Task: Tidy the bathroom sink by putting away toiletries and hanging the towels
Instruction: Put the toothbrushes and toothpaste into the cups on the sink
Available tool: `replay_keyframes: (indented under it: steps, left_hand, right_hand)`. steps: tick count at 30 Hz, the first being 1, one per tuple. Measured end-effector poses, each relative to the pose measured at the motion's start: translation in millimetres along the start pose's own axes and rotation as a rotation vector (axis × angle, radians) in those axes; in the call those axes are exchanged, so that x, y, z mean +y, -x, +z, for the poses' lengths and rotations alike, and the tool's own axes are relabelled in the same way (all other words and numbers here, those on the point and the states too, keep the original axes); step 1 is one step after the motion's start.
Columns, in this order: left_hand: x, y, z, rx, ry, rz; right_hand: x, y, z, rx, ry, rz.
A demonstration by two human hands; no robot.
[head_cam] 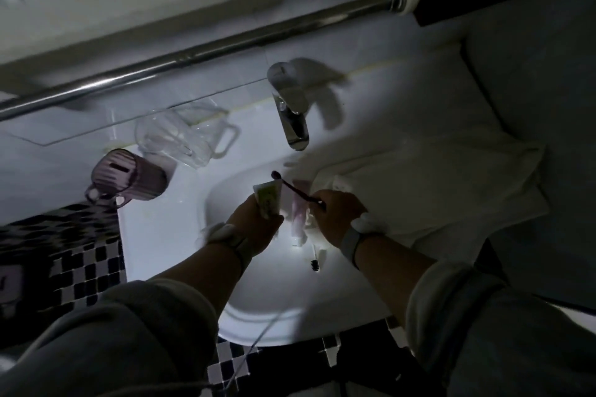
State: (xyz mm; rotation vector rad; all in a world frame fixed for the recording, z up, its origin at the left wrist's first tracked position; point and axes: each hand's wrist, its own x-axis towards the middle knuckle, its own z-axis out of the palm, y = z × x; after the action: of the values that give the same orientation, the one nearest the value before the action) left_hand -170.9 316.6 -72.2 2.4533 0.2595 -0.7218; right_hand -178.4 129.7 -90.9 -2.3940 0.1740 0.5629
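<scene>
Sleeves: two grey sleeves [135,332] fill the frame at 6 to 8 o'clock and at 4 to 5 o'clock, pushed up the forearms; each wrist carries a pale band
Left hand: left hand [254,219] is over the basin, just left of frame centre; its fingers are curled round a green-and-white tube [267,198], which stands up out of the fist toward 12 o'clock
Right hand: right hand [335,213] is just right of centre, near the left hand but not touching it; its fingers pinch the handle of a dark toothbrush [295,188], whose bristle head points toward 10 o'clock and crosses in front of the top of the green-and-white tube
Basin: white sink [264,316] occupies the centre and 6 o'clock; a pink tube [298,219] lies in the bowl between the two hands, cap toward 6 o'clock; a white toothbrush [315,259] lies just beside it at its 5 o'clock, dark bristles toward the camera
Towel: white towel [435,184] is draped over the sink rim and the surface at 3 o'clock, one corner reaching into the bowl under the right hand
Tap: chrome tap [290,109] stands at 12 o'clock of the bowl, spout toward the bowl
Cups: clear cup [180,135] lies tipped on the surface at 10 o'clock; purple ribbed cup [129,179] lies on its side just beside it at 9 o'clock
Rail: metal rail [200,51] runs across the wall from 9 to 1 o'clock, bare
Tiles: black-and-white tiles [87,264] show at 8 o'clock and 6 o'clock
</scene>
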Motion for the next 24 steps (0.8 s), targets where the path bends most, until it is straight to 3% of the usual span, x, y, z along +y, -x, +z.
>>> replay_keyframes:
  steps: [6,11,17,24]
  left_hand:
    - [-0.9,25.4,-21.7,0.058,0.094,-0.025]
    - [3.6,37.6,-35.4,0.056,0.138,0.021]
    - [19.0,51.3,-56.7,0.152,0.209,0.040]
    - [19.2,62.1,-85.4,0.261,0.252,0.038]
  right_hand:
    - [-9.3,13.2,-15.3,-0.005,-0.055,0.050]
    - [-27.4,20.6,-23.6,0.001,-0.057,-0.006]
    - [-59.5,23.7,-26.8,0.041,-0.006,-0.118]
    - [-90.4,27.0,-50.8,-0.014,-0.113,-0.145]
